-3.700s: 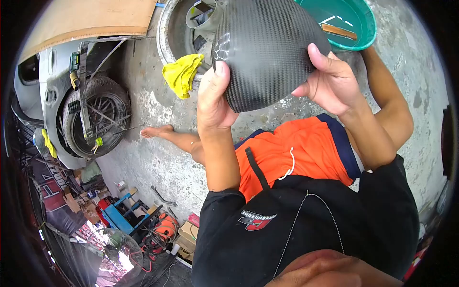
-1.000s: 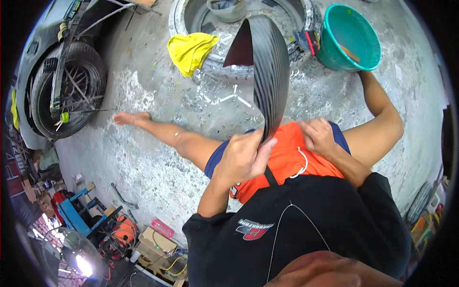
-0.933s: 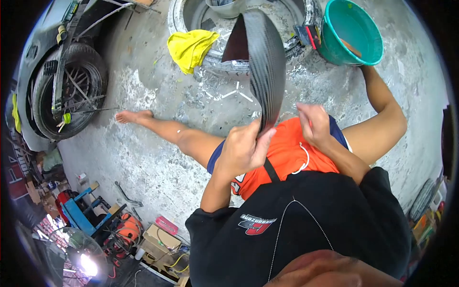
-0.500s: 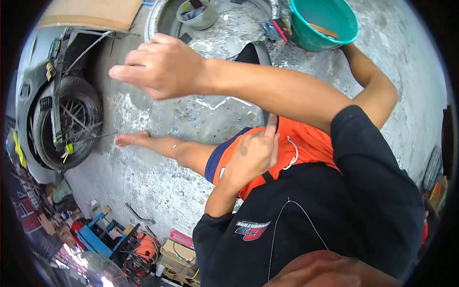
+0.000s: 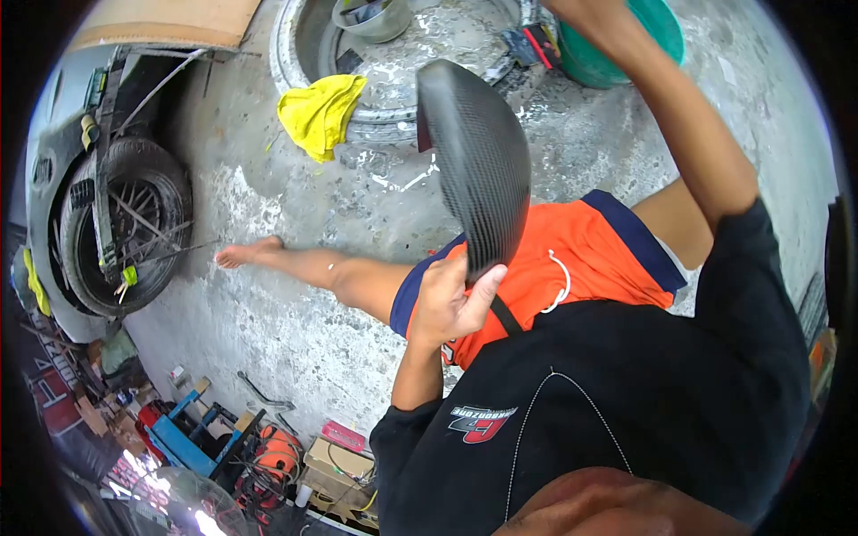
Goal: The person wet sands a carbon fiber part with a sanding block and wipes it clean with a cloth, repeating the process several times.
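Left hand [image 5: 451,302]: closed on the lower end of a curved black shell [image 5: 487,170], thumb across the near face, the other fingers largely hidden. Right hand [image 5: 590,11]: raised to the upper edge of the view, in front of a green tub [image 5: 585,66]; its fingers are cut off, so whether it is open, closed or holding anything cannot be told. The shell is tilted above the lap, its free end pointing toward a large ring [image 5: 295,54] on the floor.

Holding the shell well, as a judgement: a one-handed grip at one end leaves the broad part unsupported, so the pinch should be firm without squeezing, the wrist steady, the thumb flat rather than pressed on the edge, and the woven face clear of hard rims.

Counts, outward from the hands: one shell; one pair of orange shorts [image 5: 590,246]; one ring, seemingly a tyre laid flat, with one yellow cloth [image 5: 319,116] over its edge and one small pail [image 5: 380,29] inside; one tub; one car [image 5: 45,196], one of its wheels [image 5: 161,192] showing; one fan [image 5: 192,505]. Smaller clutter at lower left is too crowded to count.
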`<state>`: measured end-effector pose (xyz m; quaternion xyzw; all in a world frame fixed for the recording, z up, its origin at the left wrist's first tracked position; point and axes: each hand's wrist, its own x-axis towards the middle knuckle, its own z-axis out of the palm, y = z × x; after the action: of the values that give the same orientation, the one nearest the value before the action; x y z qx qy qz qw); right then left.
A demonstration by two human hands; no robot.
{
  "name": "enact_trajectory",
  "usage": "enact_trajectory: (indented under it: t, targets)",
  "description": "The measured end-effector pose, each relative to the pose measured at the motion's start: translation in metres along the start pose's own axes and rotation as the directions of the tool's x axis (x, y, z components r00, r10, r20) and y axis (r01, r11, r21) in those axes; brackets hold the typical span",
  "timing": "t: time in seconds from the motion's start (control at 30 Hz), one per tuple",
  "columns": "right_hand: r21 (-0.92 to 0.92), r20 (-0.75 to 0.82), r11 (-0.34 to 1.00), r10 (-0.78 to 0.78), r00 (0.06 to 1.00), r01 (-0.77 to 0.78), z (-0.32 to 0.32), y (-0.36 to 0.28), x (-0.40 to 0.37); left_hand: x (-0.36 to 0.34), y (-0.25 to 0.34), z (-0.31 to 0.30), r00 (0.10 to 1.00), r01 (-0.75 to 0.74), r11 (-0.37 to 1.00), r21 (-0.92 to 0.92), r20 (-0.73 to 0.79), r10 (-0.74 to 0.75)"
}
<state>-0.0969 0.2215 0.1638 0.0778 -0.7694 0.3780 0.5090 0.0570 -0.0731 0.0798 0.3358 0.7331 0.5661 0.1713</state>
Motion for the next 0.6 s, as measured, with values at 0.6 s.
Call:
enact_trajectory:
  t: [0.6]
  targets:
    - [0.038, 0.037, 0.964, 0.263, 0.964, -0.264, -0.048, -0.028, -0.135, 0.025, -0.001, -0.025, 0.938, -0.083, 0.831, -0.550, -0.325, -0.122]
